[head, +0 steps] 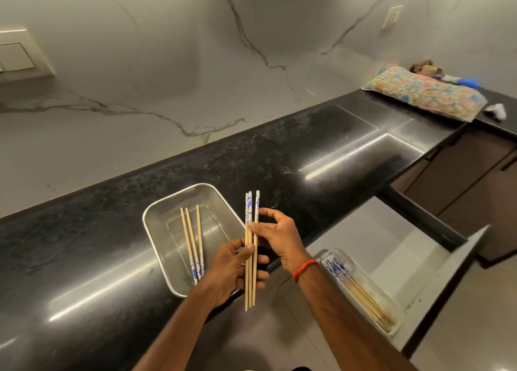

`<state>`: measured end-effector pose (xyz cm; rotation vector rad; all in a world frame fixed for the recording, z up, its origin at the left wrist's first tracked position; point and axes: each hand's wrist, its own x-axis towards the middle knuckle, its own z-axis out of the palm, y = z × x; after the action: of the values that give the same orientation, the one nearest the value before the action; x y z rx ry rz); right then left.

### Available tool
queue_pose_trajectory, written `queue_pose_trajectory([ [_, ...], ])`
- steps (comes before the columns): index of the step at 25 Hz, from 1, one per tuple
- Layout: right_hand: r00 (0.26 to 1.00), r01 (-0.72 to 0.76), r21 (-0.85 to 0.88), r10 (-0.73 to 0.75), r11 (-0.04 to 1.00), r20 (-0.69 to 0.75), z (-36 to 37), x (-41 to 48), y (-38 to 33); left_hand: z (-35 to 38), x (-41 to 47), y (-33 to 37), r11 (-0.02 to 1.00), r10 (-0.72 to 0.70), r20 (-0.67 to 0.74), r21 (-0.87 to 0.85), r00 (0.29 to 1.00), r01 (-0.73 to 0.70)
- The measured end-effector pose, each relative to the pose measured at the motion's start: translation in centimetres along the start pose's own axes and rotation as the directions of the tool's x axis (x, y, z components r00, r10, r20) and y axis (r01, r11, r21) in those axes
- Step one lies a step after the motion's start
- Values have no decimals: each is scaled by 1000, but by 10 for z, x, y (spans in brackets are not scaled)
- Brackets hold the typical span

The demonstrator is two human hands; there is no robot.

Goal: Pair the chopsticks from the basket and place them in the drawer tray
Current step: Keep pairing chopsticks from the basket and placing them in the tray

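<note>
Three bamboo chopsticks with blue-and-white patterned tops (251, 208) stand upright over the counter's front edge. My left hand (233, 270) grips them low down, thumb across the shafts. My right hand (275, 238) pinches them higher up, just under the patterned part. To the left, a metal mesh basket (156, 225) on the counter holds three more chopsticks (192, 242), patterned ends toward me. At the lower right, a white tray (391, 305) in the open drawer (391, 247) holds several chopsticks (361, 292) laid side by side.
The black stone counter (251, 158) runs along a marble-patterned wall. A floral cloth bundle (425, 94) and small items lie at its far right end. Dark cabinets (475, 175) stand beyond the drawer. The drawer's front panel (458, 273) juts out on the right.
</note>
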<state>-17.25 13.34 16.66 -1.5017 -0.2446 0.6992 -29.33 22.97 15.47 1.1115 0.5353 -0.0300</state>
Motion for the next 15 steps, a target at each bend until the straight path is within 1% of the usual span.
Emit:
queue_pose_trajectory([
  [4, 998, 24, -9, -24, 1000, -54, -19, -7, 0, 16, 9, -6, 999, -12, 44, 53, 999, 10],
  [8, 997, 56, -98, -61, 994, -56, -41, -13, 2, 33, 18, -12, 994, -33, 55, 104, 998, 27],
  [15, 991, 13, -117, -28, 993, -133, -93, -23, 11, 79, 34, -28, 979, -88, 107, 190, 990, 67],
])
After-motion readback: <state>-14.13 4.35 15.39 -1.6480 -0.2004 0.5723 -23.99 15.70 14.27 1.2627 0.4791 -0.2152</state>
